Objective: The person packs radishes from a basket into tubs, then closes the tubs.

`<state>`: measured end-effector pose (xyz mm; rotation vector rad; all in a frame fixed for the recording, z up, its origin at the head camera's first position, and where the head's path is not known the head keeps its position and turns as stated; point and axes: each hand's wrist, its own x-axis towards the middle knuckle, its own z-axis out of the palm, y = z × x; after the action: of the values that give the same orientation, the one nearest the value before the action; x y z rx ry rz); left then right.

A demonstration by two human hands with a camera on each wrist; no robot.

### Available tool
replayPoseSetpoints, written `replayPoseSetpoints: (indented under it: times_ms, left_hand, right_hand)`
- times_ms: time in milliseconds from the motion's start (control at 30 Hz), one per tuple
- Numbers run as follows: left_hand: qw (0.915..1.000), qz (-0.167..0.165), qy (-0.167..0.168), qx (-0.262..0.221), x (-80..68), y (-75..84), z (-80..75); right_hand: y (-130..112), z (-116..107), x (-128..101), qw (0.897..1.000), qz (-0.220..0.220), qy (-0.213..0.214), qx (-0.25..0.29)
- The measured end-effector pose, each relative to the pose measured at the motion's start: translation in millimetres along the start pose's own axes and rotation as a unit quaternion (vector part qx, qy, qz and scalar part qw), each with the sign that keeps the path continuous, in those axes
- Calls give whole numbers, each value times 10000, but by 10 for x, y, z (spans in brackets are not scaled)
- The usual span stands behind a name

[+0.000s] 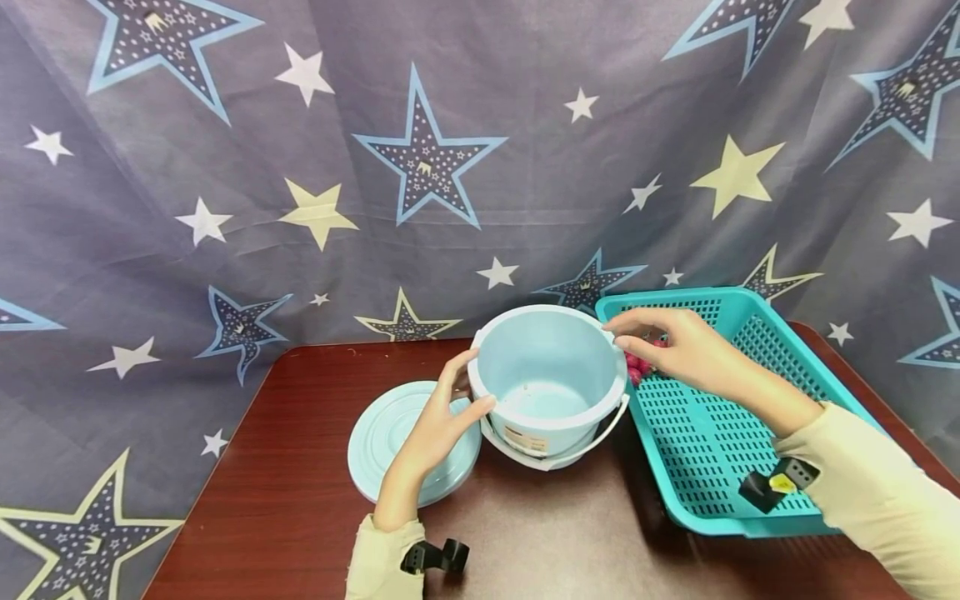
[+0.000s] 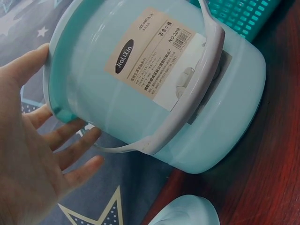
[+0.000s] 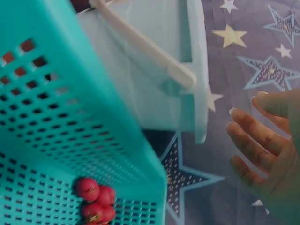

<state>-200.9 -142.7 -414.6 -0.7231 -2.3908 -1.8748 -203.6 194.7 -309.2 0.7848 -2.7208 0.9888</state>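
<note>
Two hands at bucket (image 1: 550,379): left hand (image 1: 437,425) grip open, rim being touched; right hand (image 1: 686,350) grip open beside rim. Bucket best being steadied evenly, clear of basket (image 1: 720,433) right of bucket.

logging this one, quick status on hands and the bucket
Left hand open, touching the bucket rim. Right hand open at its far rim, over the basket. Lid off. Nothing blocking.
</note>
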Motion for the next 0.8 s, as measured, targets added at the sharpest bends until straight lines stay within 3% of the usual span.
replayPoseSetpoints:
  times_ms: [367,500,800]
  left_hand:
    - [10000,-45,28,60,-9,14,1]
    - [10000,-57,30,44,-9,6,3]
    - [9999,-95,29,53,-17,18,-6]
  right_hand:
    - [424,63,-90,9978,652,-98,78]
    - [643,153,-93,9980,599,-218,55]
    - [922,387,-33,9956,461,-512,-636]
